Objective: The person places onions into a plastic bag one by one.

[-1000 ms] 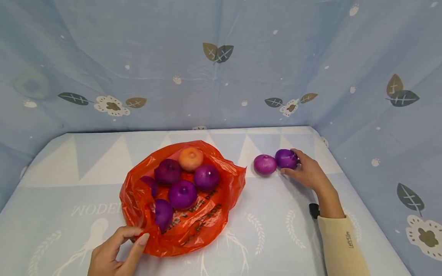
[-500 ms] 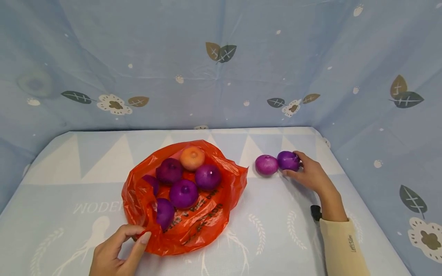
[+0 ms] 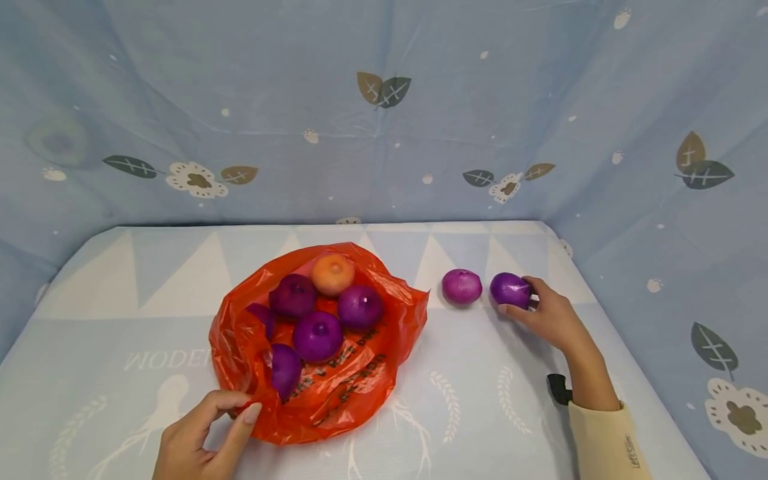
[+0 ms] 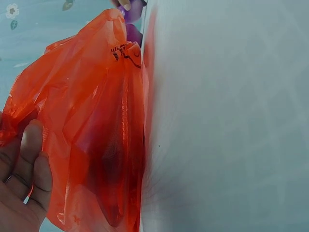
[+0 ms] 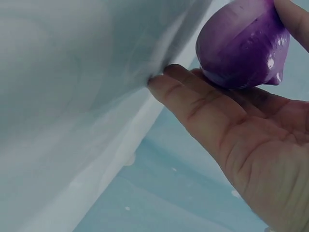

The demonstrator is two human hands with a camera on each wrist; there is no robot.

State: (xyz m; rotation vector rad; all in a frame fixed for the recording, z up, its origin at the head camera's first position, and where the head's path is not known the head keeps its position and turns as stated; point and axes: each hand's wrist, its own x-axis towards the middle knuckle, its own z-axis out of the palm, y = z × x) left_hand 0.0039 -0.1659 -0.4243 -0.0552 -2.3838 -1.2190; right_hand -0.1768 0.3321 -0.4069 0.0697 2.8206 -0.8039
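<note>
My left hand pinches the near left rim of a red plastic bag; the left wrist view shows its fingers against the thin film. Inside the wide-mouthed bag lie several purple onions and one orange-yellow onion. On the right of the table, my right hand holds a glossy purple onion between thumb and fingers. The same onion shows a pointed tip in the right wrist view. A lighter purple onion sits alone just left of the held one.
The table has a pale blue and white printed cover. Blue patterned cloth rises behind it and along the right side. A black strap piece is on the right wrist.
My right hand has drawn the purple onion a little right and nearer, opening a gap to the lighter onion it stood against. The left hand keeps its grip on the bag.
</note>
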